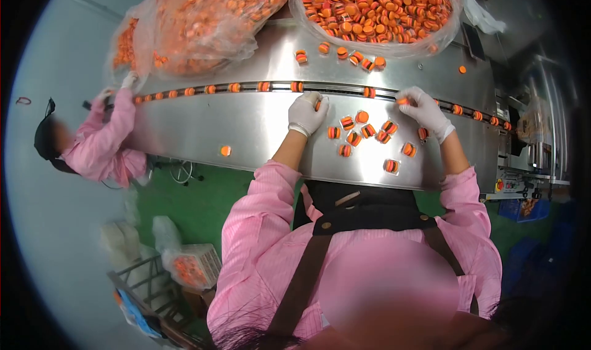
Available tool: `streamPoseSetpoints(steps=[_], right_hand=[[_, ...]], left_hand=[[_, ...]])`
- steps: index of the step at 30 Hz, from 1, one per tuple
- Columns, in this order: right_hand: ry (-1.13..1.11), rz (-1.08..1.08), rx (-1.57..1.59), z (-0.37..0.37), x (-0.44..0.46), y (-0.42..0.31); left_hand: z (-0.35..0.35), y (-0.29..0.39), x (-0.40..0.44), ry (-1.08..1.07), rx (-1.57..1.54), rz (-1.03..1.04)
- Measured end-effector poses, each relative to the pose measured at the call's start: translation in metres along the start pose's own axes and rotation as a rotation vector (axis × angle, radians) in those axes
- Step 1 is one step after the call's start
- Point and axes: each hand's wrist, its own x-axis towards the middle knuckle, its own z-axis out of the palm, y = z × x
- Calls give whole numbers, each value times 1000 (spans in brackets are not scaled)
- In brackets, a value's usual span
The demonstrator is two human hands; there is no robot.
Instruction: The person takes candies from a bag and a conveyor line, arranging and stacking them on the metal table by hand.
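White gloves cover both of my hands. My left hand (306, 112) is closed at the near edge of the narrow conveyor track (335, 88), with an orange burger-shaped candy (317, 105) between its fingers. Farther right, my right hand (426, 111) pinches another orange candy (403, 101) at the track. Between my hands several loose burger-shaped candies (368, 131) lie on the steel table (265, 131), some in clear little trays. One more candy (423, 133) lies beside my right wrist. A row of candies (263, 86) sits spaced out along the track.
Behind the track stand an open plastic bag heaped with candies (375, 11) and a large filled clear bag (203, 27). A co-worker in a pink sleeve (123, 113) works at the track's left end. Machinery (542, 147) stands at the right; a crate (200, 264) is below left.
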Motion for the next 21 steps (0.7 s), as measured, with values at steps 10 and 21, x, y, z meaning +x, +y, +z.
streamPoseSetpoints(steps=[10, 21], right_hand=[[-137, 106, -150, 26, 68, -21], [-366, -51, -255, 8, 22, -22]], left_hand=[[-1, 0, 0, 7, 27, 9], [-1, 3, 1, 4, 28, -14]])
